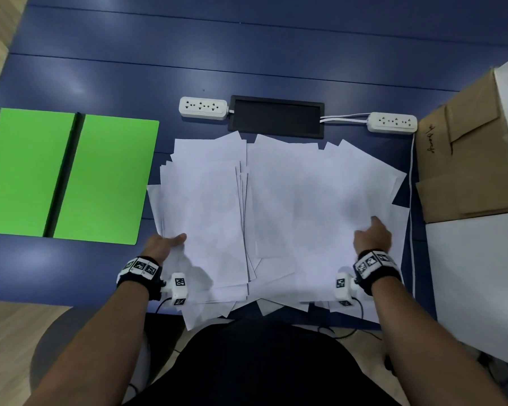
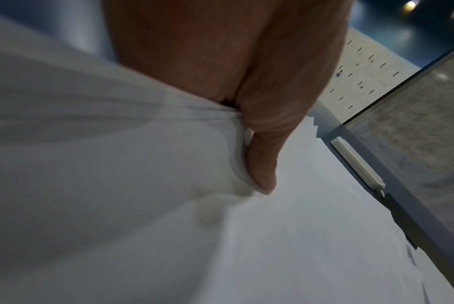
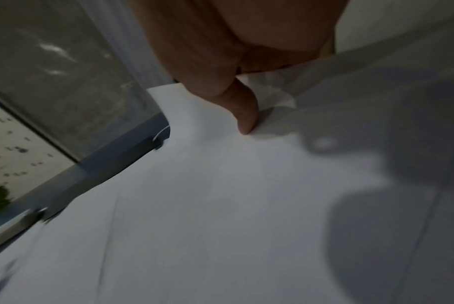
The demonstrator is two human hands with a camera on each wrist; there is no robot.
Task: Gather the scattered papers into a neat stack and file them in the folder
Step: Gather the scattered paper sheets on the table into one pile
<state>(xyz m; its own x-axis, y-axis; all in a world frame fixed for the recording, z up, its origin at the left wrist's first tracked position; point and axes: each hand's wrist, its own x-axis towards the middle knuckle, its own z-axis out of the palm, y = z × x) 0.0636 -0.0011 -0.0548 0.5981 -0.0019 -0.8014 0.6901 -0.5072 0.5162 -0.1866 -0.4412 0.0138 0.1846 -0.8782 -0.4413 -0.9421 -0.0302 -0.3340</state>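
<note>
My left hand [image 1: 166,244] pinches the near-left edge of the papers [image 1: 276,212], thumb on top; my right hand [image 1: 371,237] has its thumb on the sheets at the right, its other fingers hidden. The papers sprawl across the blue table [image 1: 276,60], overhanging its near edge. The green folder [image 1: 68,175] lies open at the left, nothing in it; power strips [image 1: 203,106] and cardboard boxes [image 1: 464,159] sit beyond and right.

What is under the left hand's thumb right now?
The left hand pinches the left edge of the white papers, thumb on top. Its fingers go beneath the sheets and are hidden. The blue table under the pile is covered too.
</note>
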